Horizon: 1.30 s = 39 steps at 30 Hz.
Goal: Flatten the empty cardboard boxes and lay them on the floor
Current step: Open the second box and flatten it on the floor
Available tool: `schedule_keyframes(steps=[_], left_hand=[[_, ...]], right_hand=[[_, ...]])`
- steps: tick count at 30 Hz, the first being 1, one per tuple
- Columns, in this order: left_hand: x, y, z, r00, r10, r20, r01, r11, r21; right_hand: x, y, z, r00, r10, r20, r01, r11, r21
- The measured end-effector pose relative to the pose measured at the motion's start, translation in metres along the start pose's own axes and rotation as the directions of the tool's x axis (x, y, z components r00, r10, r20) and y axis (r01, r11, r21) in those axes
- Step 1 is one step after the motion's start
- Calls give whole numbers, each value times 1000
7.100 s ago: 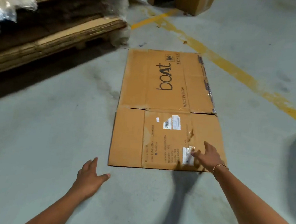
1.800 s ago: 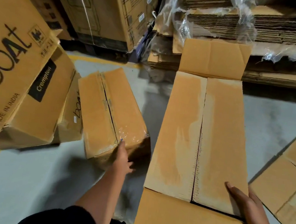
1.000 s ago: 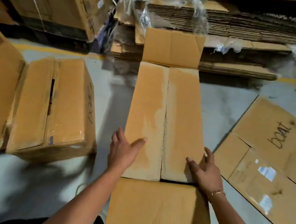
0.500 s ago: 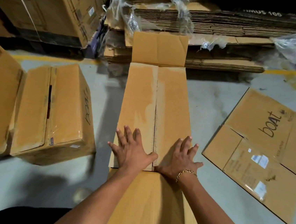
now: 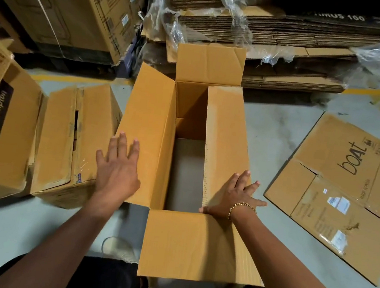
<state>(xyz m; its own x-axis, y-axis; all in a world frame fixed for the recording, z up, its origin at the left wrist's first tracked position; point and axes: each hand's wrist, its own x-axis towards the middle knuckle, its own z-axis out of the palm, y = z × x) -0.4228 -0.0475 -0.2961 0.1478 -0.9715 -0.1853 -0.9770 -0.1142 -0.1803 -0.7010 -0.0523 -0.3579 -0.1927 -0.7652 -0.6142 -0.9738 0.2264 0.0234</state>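
Note:
A tall brown cardboard box [image 5: 226,147] stands on the floor in front of me with its top flaps spread apart; through the gap I see grey floor inside it. My left hand [image 5: 116,173] lies with straight fingers against the raised left flap [image 5: 148,125]. My right hand [image 5: 235,195], with a gold bracelet, presses flat on the right flap near its near end. The near flap [image 5: 187,246] points toward me and the far flap [image 5: 210,64] stands up. A flattened "boat" box [image 5: 343,190] lies on the floor at the right.
Two closed boxes sit at the left: a taped one [image 5: 74,138] and a "Crompton" box [image 5: 0,131]. Stacks of flat cardboard in torn plastic wrap [image 5: 277,35] fill the back, with a big carton [image 5: 65,8] at back left. A yellow line [image 5: 365,92] marks the floor.
The two long top flaps, pressed shut under both palms half a second ago, have swung apart. My left hand moved left with its flap, my right hand right with the other.

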Motion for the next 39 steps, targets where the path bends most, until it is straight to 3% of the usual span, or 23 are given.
schedule_keyframes(steps=[2, 4, 6, 11, 14, 19, 21, 23, 26, 28, 31, 33, 35, 37, 39], left_hand=[[-4, 17, 29, 993, 34, 111, -33, 999, -7], [-11, 36, 56, 965, -7, 263, 63, 976, -207], [-17, 51, 75, 948, -35, 317, 156, 918, -365], [-21, 60, 91, 958, -57, 282, 206, 821, -532], [-23, 59, 91, 960, -114, 255, 245, 783, -572], [-27, 58, 97, 978, -117, 173, 207, 667, -716], [-28, 57, 100, 982, -138, 131, 189, 655, -732], [-26, 56, 100, 980, -156, 121, 193, 632, -751], [-14, 60, 101, 980, -110, 166, 198, 614, -764], [-3, 68, 102, 970, -32, 241, 203, 648, -734], [10, 83, 103, 928, 48, 369, 246, 665, -705], [12, 90, 100, 905, 100, 414, 280, 592, -755], [13, 91, 84, 900, 126, 418, 337, 407, -849], [14, 87, 60, 889, 106, 445, 429, 142, -892], [18, 77, 36, 894, 118, 431, 438, -38, -898]], right_hand=[[-1, 1, 2, 1000, -6, -13, 6, 1000, 25], [-2, 3, 8, 999, -14, -53, 18, 997, 80], [-7, 3, 14, 995, -7, -99, 18, 994, 108], [-10, -17, 16, 994, 76, -82, -66, 991, 117], [-20, -19, -11, 997, 28, -74, -11, 976, 219], [-37, 39, -66, 941, -21, -337, 163, 901, 401], [-41, 62, -83, 944, -24, -330, 235, 751, 617], [-51, 87, -104, 948, 6, -317, 271, 503, 820], [-78, 124, -139, 946, 23, -324, 313, 199, 929], [-98, 129, -153, 936, -53, -349, 352, 99, 931], [-109, 107, -153, 903, -166, -397, 419, 134, 898], [-106, 76, -135, 882, -188, -433, 466, 208, 860], [-94, 38, -102, 864, -198, -463, 502, 284, 817], [-77, -1, -64, 858, -216, -466, 513, 413, 753], [-60, -36, -30, 881, -215, -421, 466, 548, 695]])
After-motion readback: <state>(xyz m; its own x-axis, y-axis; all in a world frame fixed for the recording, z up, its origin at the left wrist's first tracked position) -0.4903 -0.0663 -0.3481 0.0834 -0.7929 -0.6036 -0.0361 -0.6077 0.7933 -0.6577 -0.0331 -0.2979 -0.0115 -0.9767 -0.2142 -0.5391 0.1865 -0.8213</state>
